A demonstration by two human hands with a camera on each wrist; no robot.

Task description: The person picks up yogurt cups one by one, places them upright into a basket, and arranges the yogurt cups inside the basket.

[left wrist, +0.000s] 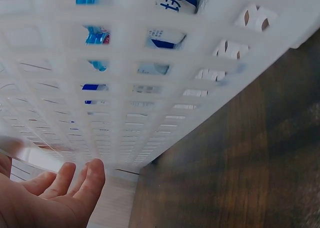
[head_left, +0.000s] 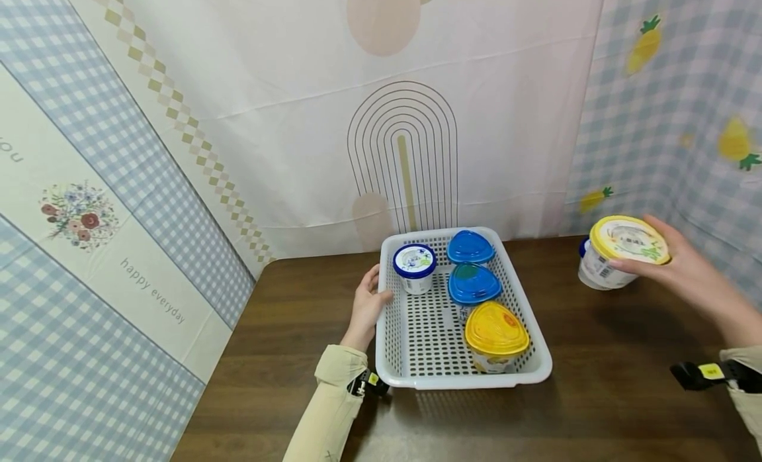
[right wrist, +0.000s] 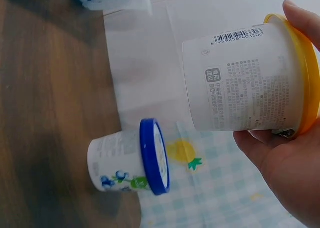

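Observation:
My right hand (head_left: 669, 247) grips a white tub with a yellow lid (head_left: 632, 240) by its lid end, holding it above the table. In the right wrist view, the held tub (right wrist: 240, 83) shows its barcode and printed text. A blue-lidded tub (right wrist: 125, 160) stands on the table below it, mostly hidden in the head view. My left hand (head_left: 366, 310) holds the left rim of a white plastic basket (head_left: 538, 356), its thumb over the rim. Inside the basket are a round tub with a dark blue lid (head_left: 415, 267), two blue-lidded tubs (head_left: 474, 283) and a yellow-lidded tub (head_left: 497, 333).
The brown wooden table (head_left: 292, 336) carries the basket near its middle. Patterned cloth (head_left: 286, 118) hangs behind the table's back edge and continues along both sides.

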